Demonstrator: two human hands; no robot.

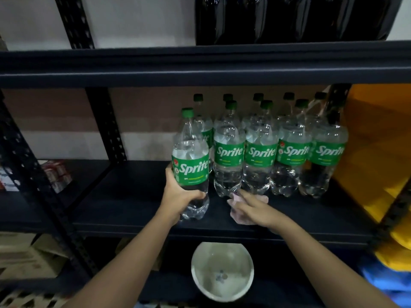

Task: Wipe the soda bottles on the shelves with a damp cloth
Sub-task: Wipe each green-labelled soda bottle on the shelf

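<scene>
Fingers of the left hand wrap tight round the lower body of one Sprite bottle, just under its green label, thumb on the near side, so the bottle stands pulled forward and apart from its fellows at the front edge of the shelf; I'd guess it has been drawn out that way so every side can be reached. The right hand lies low on the shelf board beside it, on top of a pale pinkish cloth bunched beneath the palm, with one finger stretched towards the foot of the nearest bottle. Whether the other fingers actually pinch the cloth or merely rest on it I cannot tell from where I stand. Behind and to the right, the remaining Sprite bottles stand upright in two close rows, labels facing out, shoulder to shoulder, which leaves little room to wipe them in place. Below the shelf edge, between the two forearms, sits a white bowl, likely the water for dampening the cloth and kept within easy reach. Dark bottles fill the shelf above, and something yellow crowds in on the right.
</scene>
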